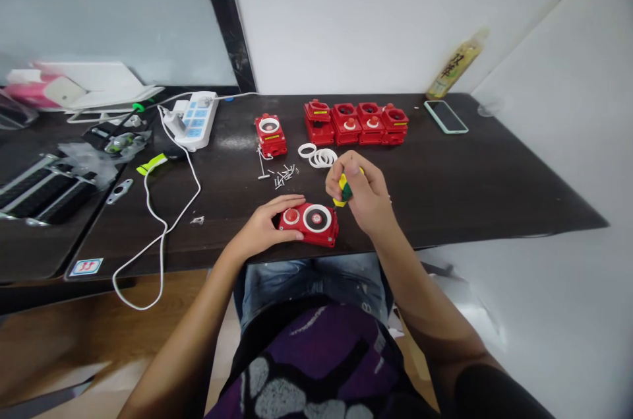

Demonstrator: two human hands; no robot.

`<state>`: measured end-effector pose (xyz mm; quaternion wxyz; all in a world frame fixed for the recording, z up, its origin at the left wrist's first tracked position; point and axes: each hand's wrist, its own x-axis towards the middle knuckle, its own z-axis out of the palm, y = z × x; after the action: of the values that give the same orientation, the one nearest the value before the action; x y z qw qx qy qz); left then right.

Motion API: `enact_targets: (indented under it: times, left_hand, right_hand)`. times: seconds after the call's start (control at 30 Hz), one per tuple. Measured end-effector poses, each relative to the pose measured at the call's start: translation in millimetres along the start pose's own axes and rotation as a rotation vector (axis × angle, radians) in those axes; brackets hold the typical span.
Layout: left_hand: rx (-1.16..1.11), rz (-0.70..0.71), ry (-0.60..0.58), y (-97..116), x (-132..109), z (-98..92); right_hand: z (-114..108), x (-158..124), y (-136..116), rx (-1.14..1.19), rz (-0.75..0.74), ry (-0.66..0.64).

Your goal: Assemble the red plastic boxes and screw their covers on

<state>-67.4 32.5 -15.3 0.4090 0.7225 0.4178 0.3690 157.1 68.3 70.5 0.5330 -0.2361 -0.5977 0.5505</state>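
Observation:
Near the front edge of the dark table lies a red box-shaped unit [324, 239] with a round red button and a white ring around a dark disc. My left hand [264, 227] grips its left end, fingers along the far side and thumb on the near side. In my right hand [363, 194] is a screwdriver [339, 200] with a yellow and green handle, its tip pointing down at the unit's right far corner. Whether the tip touches a screw is too small to tell. Loose screws [285, 176] and white rings [324, 158] lie just beyond the unit.
Several red units [357, 125] stand in a row at the back, with another red unit [271, 135] left of them. A power strip [198, 122] and a white cable [165, 227] lie at the left. A phone [446, 117] and a leaning bottle [455, 66] are at the back right.

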Motion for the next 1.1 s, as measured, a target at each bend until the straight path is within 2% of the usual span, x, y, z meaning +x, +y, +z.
enact_targets:
  times: [0.23, 0.3, 0.5, 0.6, 0.7, 0.9, 1.0, 1.1]
  left_hand:
    - [-0.003, 0.001, 0.004, -0.8, 0.3, 0.0]
    - [0.001, 0.005, 0.005, -1.4, 0.3, 0.1]
    - [0.004, 0.013, 0.006, -0.5, -0.1, -0.1]
    - [0.005, 0.011, 0.005, -0.2, 0.2, -0.2]
    - [0.005, 0.015, 0.007, -1.2, 0.3, -0.4]
    - [0.007, 0.010, 0.007, -1.6, -0.3, -0.6]
    - [0.008, 0.003, 0.008, -0.5, -0.2, -0.6]
    - [0.008, 0.005, 0.011, -0.2, 0.0, -0.7]
  right_hand:
    - [1.3, 7.8, 9.5, 0.107, 0.051, -0.109]
    - [0.2, 10.5, 13.5, 0.124, 0.043, -0.089]
    - [-10.6, 14.1, 19.6, 0.047, -0.109, 0.051]
    - [-12.9, 11.0, 16.5, 0.015, -0.082, 0.023]
    - [-8.6, 6.3, 16.4, 0.081, -0.066, 0.019]
    - [-6.8, 4.4, 31.4, 0.207, -0.153, 0.057]
    - [-12.2, 8.0, 31.9, 0.203, -0.111, 0.091]
    - [-13.2, 9.2, 26.5, 0.207, -0.057, 0.062]
